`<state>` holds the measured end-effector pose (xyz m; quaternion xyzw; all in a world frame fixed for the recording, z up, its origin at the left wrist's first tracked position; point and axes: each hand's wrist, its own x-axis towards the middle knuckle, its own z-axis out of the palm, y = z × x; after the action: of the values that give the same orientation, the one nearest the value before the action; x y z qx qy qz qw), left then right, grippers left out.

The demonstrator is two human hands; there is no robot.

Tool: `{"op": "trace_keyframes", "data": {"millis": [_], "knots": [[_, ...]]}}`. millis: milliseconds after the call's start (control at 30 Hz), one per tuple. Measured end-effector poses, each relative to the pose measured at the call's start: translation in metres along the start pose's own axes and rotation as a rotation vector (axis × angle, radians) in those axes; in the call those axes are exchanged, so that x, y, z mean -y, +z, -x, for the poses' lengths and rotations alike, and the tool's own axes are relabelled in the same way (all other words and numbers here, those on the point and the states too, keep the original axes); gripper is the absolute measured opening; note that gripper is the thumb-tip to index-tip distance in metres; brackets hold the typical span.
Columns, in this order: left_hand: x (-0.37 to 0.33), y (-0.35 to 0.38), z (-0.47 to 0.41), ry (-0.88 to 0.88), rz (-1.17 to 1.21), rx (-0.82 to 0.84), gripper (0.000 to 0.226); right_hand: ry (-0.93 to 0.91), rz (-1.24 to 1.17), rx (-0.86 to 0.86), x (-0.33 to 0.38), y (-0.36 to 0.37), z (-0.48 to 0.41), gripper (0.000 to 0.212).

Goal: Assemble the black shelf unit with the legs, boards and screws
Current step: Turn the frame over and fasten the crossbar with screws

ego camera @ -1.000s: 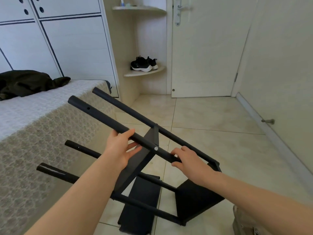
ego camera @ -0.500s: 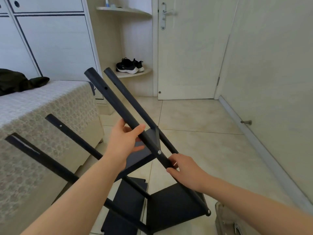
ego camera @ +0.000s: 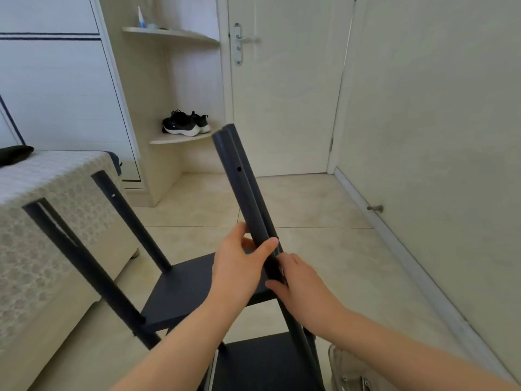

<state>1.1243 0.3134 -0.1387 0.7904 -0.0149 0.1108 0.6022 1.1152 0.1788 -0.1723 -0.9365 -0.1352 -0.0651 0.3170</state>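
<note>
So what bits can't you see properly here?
Head view, the only one:
- Part of the held leg: covered by the left hand and right hand.
- Lower board: cut off by the bottom edge.
- Left front leg: blurred.
- Bottle on the top corner shelf: too small to read.

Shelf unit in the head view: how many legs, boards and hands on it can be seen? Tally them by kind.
legs: 4
boards: 2
hands on it: 2, left hand and right hand, both gripping the legs
Total: 8
</note>
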Motion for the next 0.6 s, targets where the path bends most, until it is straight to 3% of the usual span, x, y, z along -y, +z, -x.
{"op": "trace_keyframes", "data": {"millis": [100,233,367,467,600], "knots": [[0.007,0.008,-0.001,-0.006,-0.040,0.108,0.013,0.005,-0.021,-0.001,-0.014,-0.006,0.004,0.027],[0.028,0.013,0.003,-0.012,-0.239,0.320,0.030,0.028,-0.048,0.009,-0.034,-0.013,0.009,0.018],[0.049,0.003,0.004,-0.011,-0.589,0.296,0.040,0.078,-0.057,0.052,-0.049,-0.020,0.013,0.024],[0.062,-0.006,0.003,-0.122,-0.883,0.401,0.057,0.111,-0.080,0.087,-0.059,-0.026,0.014,0.030],[0.071,-0.005,0.004,-0.208,-0.840,0.558,0.080,0.161,-0.077,0.085,-0.073,-0.031,0.015,0.030]]}}
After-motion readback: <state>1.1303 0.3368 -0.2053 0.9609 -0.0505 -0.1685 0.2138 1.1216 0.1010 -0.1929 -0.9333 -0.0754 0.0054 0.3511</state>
